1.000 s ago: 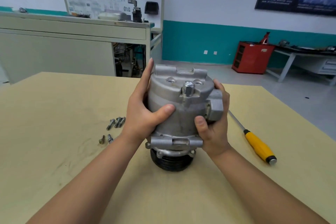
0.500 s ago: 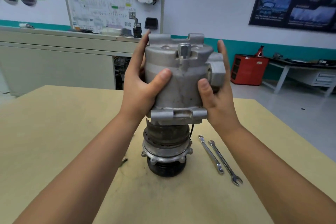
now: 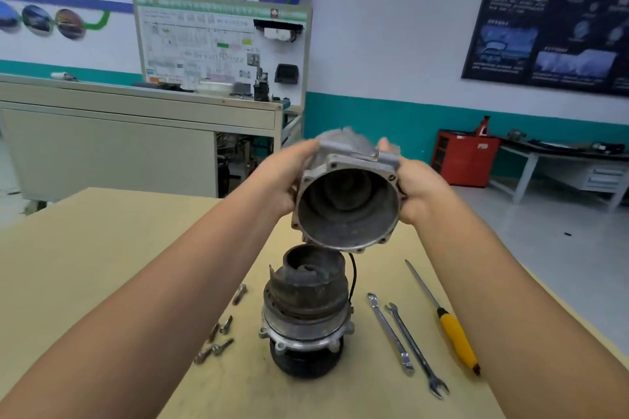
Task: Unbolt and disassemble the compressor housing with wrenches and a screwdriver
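Note:
I hold the grey metal compressor housing in the air, tilted so its hollow open end faces me. My left hand grips its left side and my right hand grips its right side. Below it the compressor's dark inner core stands upright on its black pulley on the table, bare and apart from the housing. Several loose bolts lie left of the core. Two wrenches and a yellow-handled screwdriver lie to its right.
The work surface is a tan table, its right edge running diagonally past the screwdriver. Behind it stands a grey cabinet with a training board. A red box and a bench are at the far right wall.
Both hands lifted the housing off the core, raised it clear, then tipped its open end toward me. The core stays standing on the table.

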